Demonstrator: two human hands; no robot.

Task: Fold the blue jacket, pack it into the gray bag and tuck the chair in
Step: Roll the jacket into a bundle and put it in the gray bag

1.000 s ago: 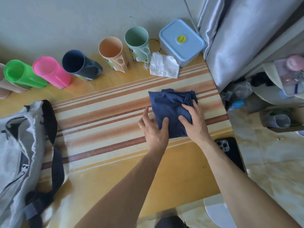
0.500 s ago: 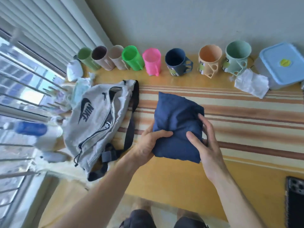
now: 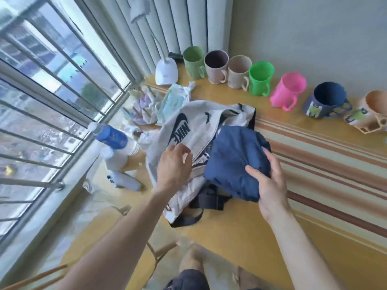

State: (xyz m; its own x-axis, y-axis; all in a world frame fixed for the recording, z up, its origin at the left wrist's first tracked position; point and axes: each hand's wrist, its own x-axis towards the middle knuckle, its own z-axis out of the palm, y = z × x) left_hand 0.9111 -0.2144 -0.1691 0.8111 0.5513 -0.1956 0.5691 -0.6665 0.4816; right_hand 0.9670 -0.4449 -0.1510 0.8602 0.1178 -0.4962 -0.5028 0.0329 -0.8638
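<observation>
The blue jacket [image 3: 234, 158], folded into a compact bundle, is held by my right hand [image 3: 269, 185], which grips its near right corner, just above the table. The bundle overlaps the right side of the gray bag [image 3: 188, 122], which lies flat on the yellow table with its dark strap [image 3: 206, 200] trailing toward me. My left hand [image 3: 173, 166] rests on the bag's gray fabric by the zipper opening, fingers curled; whether it pinches the fabric is unclear. Part of a wooden chair [image 3: 155, 254] shows below the table edge.
A row of several coloured mugs [image 3: 260, 80] lines the wall at the back of the table [image 3: 230, 237]. A white lamp base [image 3: 166, 73], tissue packs [image 3: 173, 103] and bottles [image 3: 113, 139] crowd the left end by the barred window [image 3: 41, 101].
The jacket has travelled left from the striped mat onto the bag. My left hand let go of it and moved onto the bag. The view swung left toward the window.
</observation>
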